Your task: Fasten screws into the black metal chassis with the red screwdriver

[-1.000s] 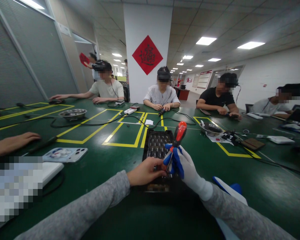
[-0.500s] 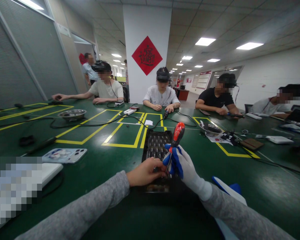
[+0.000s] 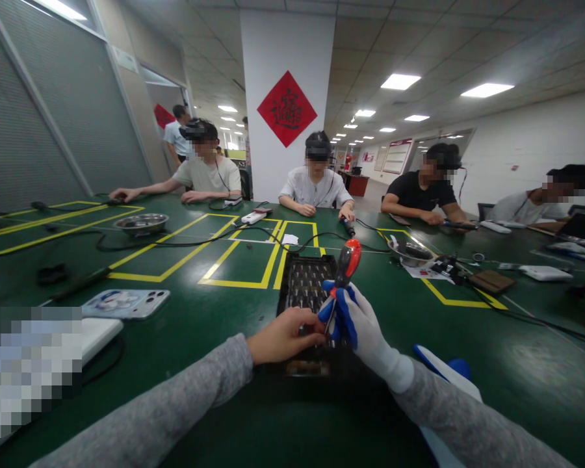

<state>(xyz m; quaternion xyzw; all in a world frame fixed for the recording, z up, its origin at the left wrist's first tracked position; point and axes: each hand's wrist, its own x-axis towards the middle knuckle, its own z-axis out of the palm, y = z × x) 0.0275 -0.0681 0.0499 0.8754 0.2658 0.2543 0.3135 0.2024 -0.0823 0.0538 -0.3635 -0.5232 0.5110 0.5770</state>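
My right hand [image 3: 358,323], in a white glove with blue fingertips, is closed round a screwdriver [image 3: 342,273] with a red and black handle; its shaft points down into a black tray [image 3: 306,273] of small parts. My bare left hand [image 3: 283,335] rests on the tray's near part, fingers curled beside the screwdriver tip. What the fingertips pinch, if anything, is too small to see. Both arms wear grey sleeves.
The green table [image 3: 199,312] carries yellow tape boxes, black cables, a metal bowl [image 3: 142,222], a phone [image 3: 125,302] lying back-up at left and a spare glove [image 3: 446,372] by my right arm. Several people sit along the far side and at right.
My hands and the screwdriver have stayed almost still. A neighbour's hand at the left edge has left the view. Across the table, a person's hand with a black tool has shifted right.
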